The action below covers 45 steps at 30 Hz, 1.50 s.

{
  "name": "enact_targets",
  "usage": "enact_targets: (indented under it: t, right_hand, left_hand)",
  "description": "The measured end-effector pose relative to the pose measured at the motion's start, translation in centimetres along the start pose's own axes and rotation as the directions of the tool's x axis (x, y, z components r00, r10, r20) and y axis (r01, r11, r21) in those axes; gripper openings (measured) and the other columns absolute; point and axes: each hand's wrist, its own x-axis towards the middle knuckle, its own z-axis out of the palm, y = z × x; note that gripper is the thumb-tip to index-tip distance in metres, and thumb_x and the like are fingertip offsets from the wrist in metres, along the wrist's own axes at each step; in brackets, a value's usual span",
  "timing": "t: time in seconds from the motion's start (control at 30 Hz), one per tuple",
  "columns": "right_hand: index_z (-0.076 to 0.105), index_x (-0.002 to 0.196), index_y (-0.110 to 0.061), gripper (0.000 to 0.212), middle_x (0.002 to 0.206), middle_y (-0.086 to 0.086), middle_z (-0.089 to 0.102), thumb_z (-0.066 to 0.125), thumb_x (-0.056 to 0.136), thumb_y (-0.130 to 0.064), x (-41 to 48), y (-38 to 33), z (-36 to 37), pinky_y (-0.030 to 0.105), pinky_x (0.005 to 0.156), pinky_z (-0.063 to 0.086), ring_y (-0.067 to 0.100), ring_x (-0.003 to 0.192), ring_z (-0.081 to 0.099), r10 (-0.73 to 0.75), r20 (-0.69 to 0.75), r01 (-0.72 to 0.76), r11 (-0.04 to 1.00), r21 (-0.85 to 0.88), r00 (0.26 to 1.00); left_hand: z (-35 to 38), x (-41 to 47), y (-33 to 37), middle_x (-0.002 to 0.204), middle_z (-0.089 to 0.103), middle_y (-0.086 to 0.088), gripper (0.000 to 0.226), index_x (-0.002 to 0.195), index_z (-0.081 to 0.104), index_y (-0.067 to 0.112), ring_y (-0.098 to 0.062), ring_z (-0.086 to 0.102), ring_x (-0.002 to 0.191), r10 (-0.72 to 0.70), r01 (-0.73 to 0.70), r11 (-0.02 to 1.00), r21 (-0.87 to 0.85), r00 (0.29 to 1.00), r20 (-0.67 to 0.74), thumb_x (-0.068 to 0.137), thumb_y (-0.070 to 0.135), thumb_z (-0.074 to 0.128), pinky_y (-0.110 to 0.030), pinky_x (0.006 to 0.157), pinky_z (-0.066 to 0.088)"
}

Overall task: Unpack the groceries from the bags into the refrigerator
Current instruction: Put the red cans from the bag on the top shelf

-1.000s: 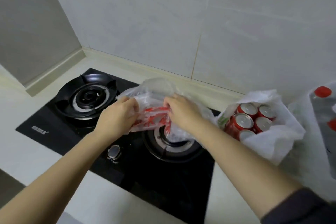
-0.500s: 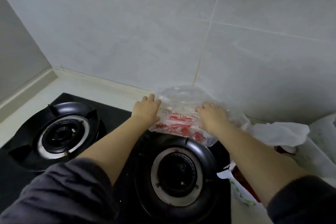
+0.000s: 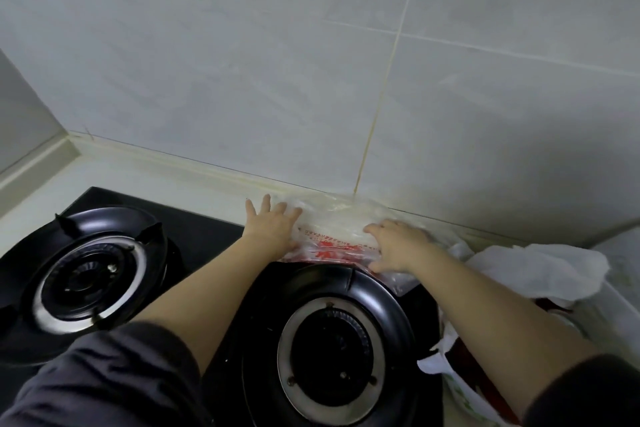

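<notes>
Head view, step: we are flattening the clear red-printed bag (image 3: 332, 236), which looks emptied; we are judging this as clearing up between bags.
Bag's place: it is lying on the counter behind the right burner (image 3: 332, 340), against the tiled wall (image 3: 311, 80).
Left hand (image 3: 273, 229): fingers are spreading straight, pressing the bag's left edge, gripping nothing.
Right hand (image 3: 398, 246): it is lying flat across the bag, fingers extended.
Next move: we are probably turning to the white bag (image 3: 536, 270) beside it.

Red print runs across the clear plastic bag (image 3: 341, 230) behind the right burner (image 3: 330, 354); none of it is legible.
</notes>
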Motion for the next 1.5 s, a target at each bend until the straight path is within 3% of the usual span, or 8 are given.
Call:
enact_targets:
  t: [0.23, 0.4, 0.6, 0.8, 0.97, 1.13, 1.27, 1.5]
  right_hand:
    - [0.042, 0.142, -0.024, 0.053, 0.141, 0.005, 0.045, 0.06, 0.093, -0.034, -7.4, 1.4, -6.3, 0.037, 0.103, 0.04, 0.024, 0.123, 0.049, -0.065, -0.231, 0.124, 0.96, 0.251, 0.971]
    - [0.052, 0.133, -0.023, 0.041, 0.132, 0.0, 0.049, 0.057, 0.093, -0.029, -14.9, 4.5, -7.2, 0.035, 0.1, 0.041, 0.019, 0.119, 0.05, -0.048, -0.334, 0.129, 0.966, 0.225, 0.941]
    - [0.061, 0.097, -0.02, 0.011, 0.094, -0.006, 0.056, 0.061, 0.087, -0.016, -22.2, 7.7, -5.8, 0.036, 0.081, 0.049, 0.013, 0.088, 0.056, 0.033, -0.553, 0.168, 0.936, 0.308, 0.833]
    - [0.056, 0.083, -0.021, 0.008, 0.072, -0.007, 0.061, 0.062, 0.088, -0.019, -27.7, 9.8, -1.4, 0.023, 0.066, 0.043, 0.009, 0.07, 0.054, 0.03, -0.202, 0.027, 0.961, 0.277, 0.979]
    - [0.04, 0.099, -0.021, 0.027, 0.082, -0.005, 0.054, 0.063, 0.09, -0.033, -29.6, 11.6, 2.1, 0.025, 0.061, 0.04, 0.012, 0.072, 0.05, 0.169, -0.106, -0.138, 0.959, 0.248, 0.98]
    - [0.035, 0.122, -0.025, 0.064, 0.093, -0.003, 0.061, 0.073, 0.077, -0.049, -29.3, 12.1, 5.0, 0.033, 0.071, 0.054, 0.016, 0.082, 0.059, 0.286, -0.088, -0.24, 0.906, 0.348, 0.954]
    - [0.038, 0.117, -0.02, 0.059, 0.086, -0.005, 0.054, 0.072, 0.076, -0.044, -28.8, 11.7, 6.0, 0.031, 0.064, 0.048, 0.018, 0.083, 0.057, 0.306, -0.096, -0.259, 0.906, 0.334, 0.947]
    - [0.041, 0.118, -0.018, 0.056, 0.116, 0.002, 0.058, 0.067, 0.08, -0.049, -27.1, 10.8, 7.0, 0.033, 0.074, 0.046, 0.025, 0.102, 0.06, 0.305, -0.19, -0.262, 0.939, 0.221, 0.933]
  left_hand:
    - [-5.9, -5.2, 2.8, 0.143, 0.049, -0.003, 0.061, 0.149, 0.015, 0.028, -0.033, 0.035, 0.138, 0.034, -0.064, 0.994, -0.084, 0.948, -0.316, 0.098, 0.041, 0.046, -0.055, 0.114, 0.019]
    - [-9.7, -10.3, 8.2, 0.107, 0.063, -0.004, 0.029, 0.117, 0.058, 0.015, -0.028, 0.059, 0.101, 0.194, -0.336, 0.935, -0.116, 0.756, -0.625, 0.091, 0.027, 0.056, -0.04, 0.088, 0.042]
    - [-11.9, -16.8, 16.0, 0.074, 0.058, 0.0, 0.016, 0.083, 0.058, 0.012, -0.023, 0.056, 0.064, 0.448, -0.711, 0.694, -0.114, 0.551, -0.705, 0.084, 0.022, 0.046, -0.03, 0.052, 0.043]
    - [-9.7, -18.3, 22.1, 0.105, 0.063, -0.008, 0.028, 0.11, 0.052, 0.01, -0.031, 0.06, 0.096, 0.501, -0.591, 0.777, -0.217, 0.789, -0.355, 0.09, 0.029, 0.056, -0.035, 0.072, 0.044]
    - [-6.7, -19.3, 24.5, 0.115, 0.06, -0.008, 0.061, 0.12, 0.035, 0.014, -0.035, 0.06, 0.103, 0.363, -0.404, 0.856, -0.324, 0.914, -0.182, 0.083, 0.053, 0.062, -0.035, 0.072, 0.044]
    - [-5.1, -19.5, 25.8, 0.132, 0.048, -0.001, 0.08, 0.132, 0.033, 0.016, -0.032, 0.06, 0.109, 0.255, -0.291, 0.883, -0.368, 0.956, -0.145, 0.075, 0.063, 0.065, -0.035, 0.076, 0.043]
    - [-4.8, -20.2, 27.0, 0.127, 0.05, 0.002, 0.07, 0.126, 0.036, 0.015, -0.028, 0.059, 0.107, 0.187, -0.239, 0.911, -0.337, 0.966, -0.18, 0.079, 0.058, 0.063, -0.034, 0.072, 0.04]
    - [-4.4, -19.8, 28.2, 0.107, 0.06, 0.003, 0.06, 0.116, 0.036, 0.017, -0.022, 0.062, 0.096, 0.09, -0.165, 0.927, -0.337, 0.97, -0.227, 0.078, 0.056, 0.063, -0.031, 0.066, 0.04]
